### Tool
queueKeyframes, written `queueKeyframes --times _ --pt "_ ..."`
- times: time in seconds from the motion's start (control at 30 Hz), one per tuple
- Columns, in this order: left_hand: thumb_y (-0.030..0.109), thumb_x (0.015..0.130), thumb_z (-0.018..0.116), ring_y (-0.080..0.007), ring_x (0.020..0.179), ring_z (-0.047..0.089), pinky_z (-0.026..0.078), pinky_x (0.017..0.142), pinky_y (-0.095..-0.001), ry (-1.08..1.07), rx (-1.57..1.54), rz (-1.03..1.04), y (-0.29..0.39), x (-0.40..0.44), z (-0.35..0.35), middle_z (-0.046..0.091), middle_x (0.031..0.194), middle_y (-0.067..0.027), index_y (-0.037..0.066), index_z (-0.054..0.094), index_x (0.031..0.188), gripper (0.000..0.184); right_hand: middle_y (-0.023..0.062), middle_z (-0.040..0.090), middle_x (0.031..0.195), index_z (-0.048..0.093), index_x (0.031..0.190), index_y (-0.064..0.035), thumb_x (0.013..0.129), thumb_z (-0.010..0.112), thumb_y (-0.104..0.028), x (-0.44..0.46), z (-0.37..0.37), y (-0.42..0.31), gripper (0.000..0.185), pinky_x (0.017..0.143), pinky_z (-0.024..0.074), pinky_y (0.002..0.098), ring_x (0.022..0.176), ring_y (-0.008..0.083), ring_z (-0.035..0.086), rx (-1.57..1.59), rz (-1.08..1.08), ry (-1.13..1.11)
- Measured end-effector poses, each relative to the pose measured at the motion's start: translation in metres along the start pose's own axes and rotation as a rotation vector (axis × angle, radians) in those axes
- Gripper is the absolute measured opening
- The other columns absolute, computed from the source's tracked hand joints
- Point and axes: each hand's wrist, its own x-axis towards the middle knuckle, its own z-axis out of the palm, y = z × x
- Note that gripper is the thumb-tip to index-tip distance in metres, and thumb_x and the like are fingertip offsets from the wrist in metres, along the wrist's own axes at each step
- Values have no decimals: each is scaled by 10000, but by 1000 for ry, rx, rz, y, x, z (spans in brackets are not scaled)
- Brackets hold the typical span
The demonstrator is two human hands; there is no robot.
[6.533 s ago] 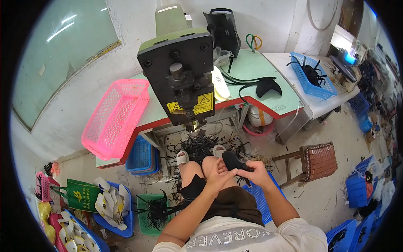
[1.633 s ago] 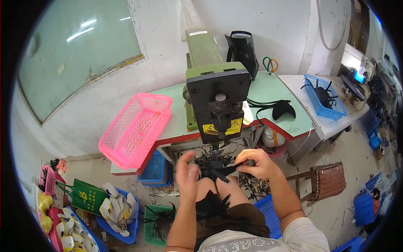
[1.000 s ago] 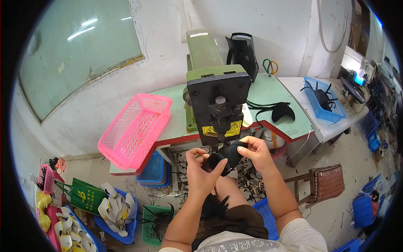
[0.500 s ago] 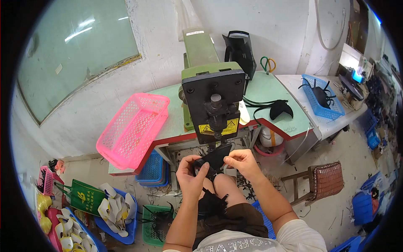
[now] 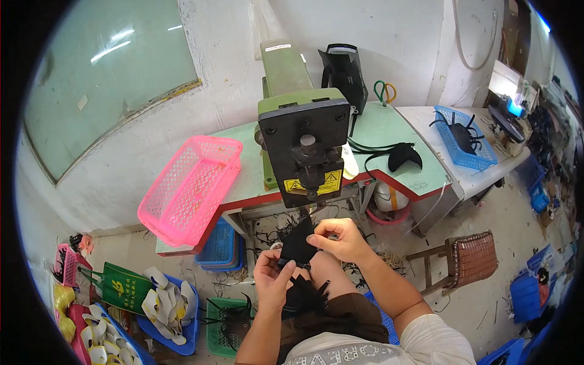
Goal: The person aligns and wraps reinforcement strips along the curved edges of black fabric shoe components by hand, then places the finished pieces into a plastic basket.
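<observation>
A black fabric piece [image 5: 297, 242] is spread between my two hands, just below the head of the green and black press machine [image 5: 304, 146]. My left hand [image 5: 273, 274] pinches its lower left end, thumb on top. At its right edge, my right hand [image 5: 338, 238] grips it between thumb and fingers. The upper tip of the piece is close under the machine's lower tool; whether they touch I cannot tell. More black pieces with strips [image 5: 304, 294] lie on my lap.
A pink basket [image 5: 141, 213] rests on the table's left part. Another black piece with straps [image 5: 404, 157] and scissors [image 5: 384, 92] are on the right part. Blue baskets [image 5: 217, 245], a green basket [image 5: 213, 331] and a wooden stool [image 5: 474, 260] stand on the floor.
The black piece has turned more upright and moved slightly left. Both hands have shifted left and down with it, still holding it. The view has shifted a little.
</observation>
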Motion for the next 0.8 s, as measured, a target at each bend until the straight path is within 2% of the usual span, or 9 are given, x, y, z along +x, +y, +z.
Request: queueKeyframes --times 0.1,0.23,0.3,0.37,0.43,0.57,0.63,0.7,0.8 --pt "11 682 643 -114 821 497 385 755 -234 -52 31 -70 3 -6 -5 516 857 -32 32 487 889 260 -13 522 594 580 694 -2 738 637 -133 1 -6 -5 149 477 360 185 544 26 444 -74 -87 -100" --pt "166 674 669 -190 902 495 394 784 -308 -34 225 103 -20 -4 -27 501 958 -73 26 471 987 395 -6 528 626 570 659 -4 725 634 -101 -3 -48 -10 134 474 367 199 544 42 453 -144 -268 -228" --pt "222 666 678 -223 926 492 398 788 -333 -17 330 96 -44 -5 -51 494 1004 -101 24 462 1028 465 -9 524 636 562 669 -28 727 623 -76 -16 -89 -2 98 480 379 193 552 62 472 176 -88 19" --pt "337 649 683 -274 961 478 406 785 -364 -216 1134 -62 -66 -9 -73 472 1057 -154 21 449 1078 582 -14 532 649 556 720 -53 732 632 -98 -14 -127 12 88 482 396 188 542 75 484 390 -160 538" --pt "382 640 677 -280 954 487 408 783 -369 -364 1359 -93 -75 -22 -68 486 1037 -166 15 453 1085 619 0 558 675 553 777 -69 750 632 -169 14 -169 16 130 470 406 177 551 83 512 754 -215 925" --pt "492 598 662 -309 931 496 410 775 -394 -566 1691 -79 -98 -48 -59 505 1007 -171 11 460 1097 722 18 589 715 554 794 -68 781 597 -244 25 -259 75 182 444 395 153 556 78 543 728 29 1023" --pt "463 583 685 -305 938 493 410 773 -394 -549 1692 -124 -105 -48 -62 501 1018 -164 14 452 1110 731 23 598 723 555 792 -64 790 583 -261 24 -274 90 199 443 389 136 554 68 546 703 181 1118" --pt "411 557 721 -292 917 506 412 746 -375 -478 1630 141 -108 -51 -66 522 974 -151 28 463 1072 692 30 595 694 549 784 -70 792 573 -297 18 -279 102 228 375 358 145 480 72 520 551 350 1123" --pt "352 550 746 -289 873 531 421 718 -358 -400 1589 25 -79 -46 -47 552 884 -136 34 485 965 585 11 520 606 518 813 -64 819 532 -284 4 -251 76 220 355 317 178 434 67 451 352 374 1133"
